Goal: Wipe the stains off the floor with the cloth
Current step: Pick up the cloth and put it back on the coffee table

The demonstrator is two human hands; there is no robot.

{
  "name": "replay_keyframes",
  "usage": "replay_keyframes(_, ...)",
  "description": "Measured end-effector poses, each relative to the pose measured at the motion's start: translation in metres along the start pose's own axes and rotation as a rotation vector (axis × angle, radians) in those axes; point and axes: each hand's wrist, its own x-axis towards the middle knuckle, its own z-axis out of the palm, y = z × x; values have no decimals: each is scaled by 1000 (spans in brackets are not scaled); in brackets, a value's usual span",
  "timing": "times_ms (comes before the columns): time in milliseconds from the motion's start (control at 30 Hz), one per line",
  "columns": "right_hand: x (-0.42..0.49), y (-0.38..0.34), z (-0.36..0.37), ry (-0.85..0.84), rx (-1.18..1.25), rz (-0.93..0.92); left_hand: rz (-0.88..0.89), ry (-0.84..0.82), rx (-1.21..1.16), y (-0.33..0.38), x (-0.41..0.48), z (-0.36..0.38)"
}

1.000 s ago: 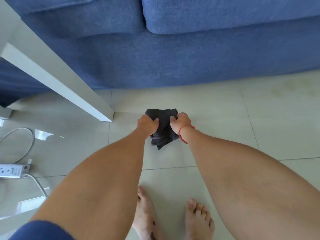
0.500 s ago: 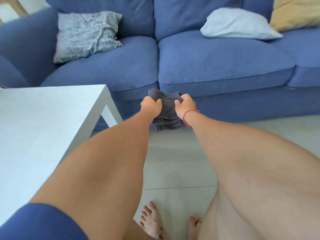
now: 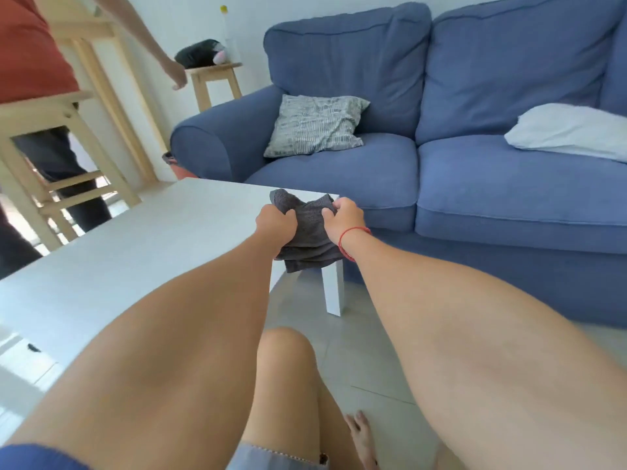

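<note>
Cloth (image 3: 307,232): dark grey, bunched, held up in the air at the far right corner of the white table (image 3: 135,252), over that corner's leg; its lower folds hang down past the table edge, clear of the floor (image 3: 366,364).

Left hand (image 3: 276,222): fingers curled tight into a fist around the cloth's left side, forearm stretched out over the table's right edge.

Right hand (image 3: 346,220): fingers likewise closed, pinching the cloth's right upper edge; a red string bracelet (image 3: 353,234) circles the wrist.

Floor: pale tiles with thin joints, visible between the table leg and the sofa (image 3: 441,171). One bare knee and a bare foot show at the lower middle.

Sofa: blue, two seat cushions, standing just beyond the table. On its left seat, a grey striped pillow (image 3: 315,125) leaning against the back; on its right seat, a white pillow (image 3: 573,130).

Behind the sofa arm: a small wooden stool (image 3: 215,79) bearing a dark object, too blurred to identify.

Upper left: pale wooden furniture and part of a second person, one arm hanging.
</note>
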Motion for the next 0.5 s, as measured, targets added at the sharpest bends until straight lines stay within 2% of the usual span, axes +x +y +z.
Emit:
replay_keyframes(167,-31,-46,78,-166,-25,-91,-136,100,49,-63,-9,-73)
replay_keyframes(300,-52,-58,118,-225,-105,-116,-214,133,144,-101,-14,-99)
replay_keyframes(400,-59,-52,127,-260,-303,-206,-299,109,393,-122,-17,-94)
replay_keyframes(500,-59,-45,124,-386,-504,-313,-165,-29,675,-138,-14,-78)
